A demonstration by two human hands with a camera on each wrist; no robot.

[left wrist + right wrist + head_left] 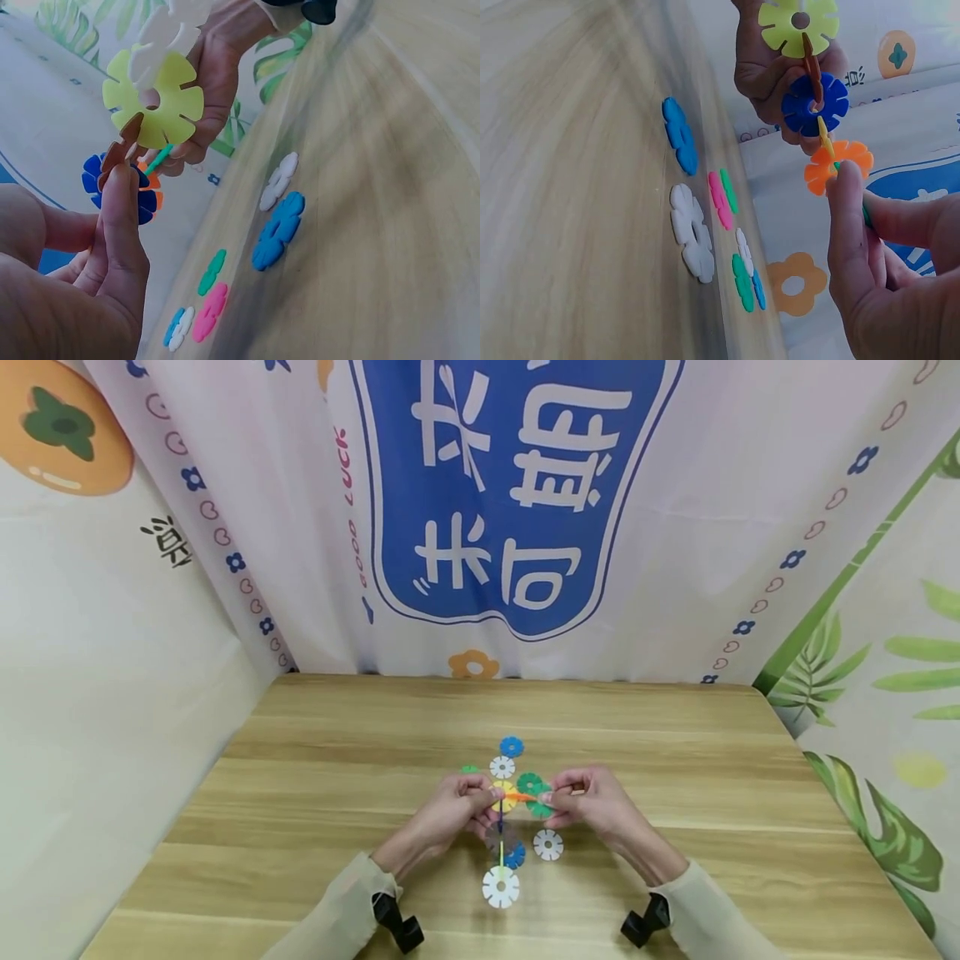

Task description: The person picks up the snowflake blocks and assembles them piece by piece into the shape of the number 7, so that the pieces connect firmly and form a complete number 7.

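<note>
**Seven Discs, Two Hands: Notched Chain Held Aloft**

A chain (799, 105) of notched plastic discs hangs in the air above the middle of the table, stretched between a person's two hands. From its near end it runs white disc (491, 893), yellow-green disc (180, 101), brown disc (120, 150), dark blue disc (836, 112) and yellow disc (511, 806), then turns right through an orange disc (855, 159) to a held green disc (538, 808). The left hand (461, 806) pinches the chain around its dark blue link (the exact disc gripped is hard to tell); the right hand (588, 802) pinches the held green disc at the right end.

Loose pieces lie flat on the wood below: a near blue disc (514, 855) partly behind the chain, a near white disc (548, 845) to its right, a far white disc (502, 774) just beside a far blue disc (512, 740), a loose green disc (529, 777) near the right hand, and a pink disc (211, 312) beside a second loose green disc (212, 273) on the left.

Beyond the wooden table (360, 727) hangs a pale cloth (675, 568) with a blue panel.
</note>
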